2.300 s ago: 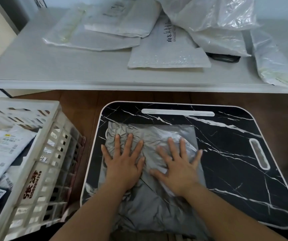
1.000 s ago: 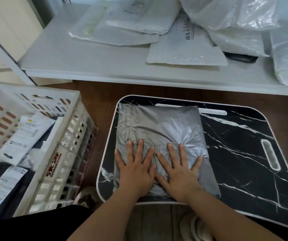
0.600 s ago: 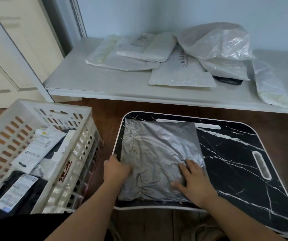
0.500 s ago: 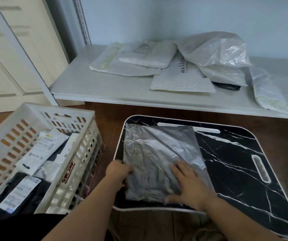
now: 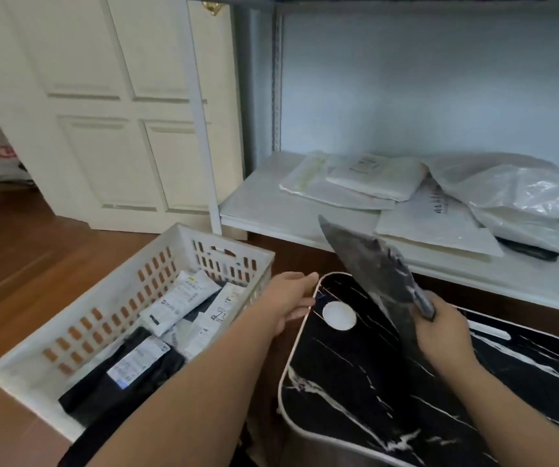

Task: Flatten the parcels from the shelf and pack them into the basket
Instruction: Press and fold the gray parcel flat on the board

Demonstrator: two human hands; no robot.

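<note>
My right hand (image 5: pixel 446 332) grips the grey plastic parcel (image 5: pixel 372 264) by its lower edge and holds it up on edge above the black marbled tray (image 5: pixel 372 392). My left hand (image 5: pixel 291 296) hovers with fingers stretched out between the tray's left rim and the white basket (image 5: pixel 109 308), holding nothing. The basket stands on the floor at the left and holds several black and white labelled parcels (image 5: pixel 177 303). More white and clear parcels (image 5: pixel 372 178) lie on the low white shelf (image 5: pixel 258 200) behind.
A cream panelled door (image 5: pixel 113 106) stands behind the basket. A white round disc (image 5: pixel 338 316) shows on the tray near its left corner. Brown wooden floor (image 5: pixel 18 257) spreads to the left. A dark flat item (image 5: pixel 534 251) lies under the shelf's clear bags.
The grey parcel lay flat on the tray under both hands; now my right hand has lifted it upright and my left hand has let go. The view has swung up and left.
</note>
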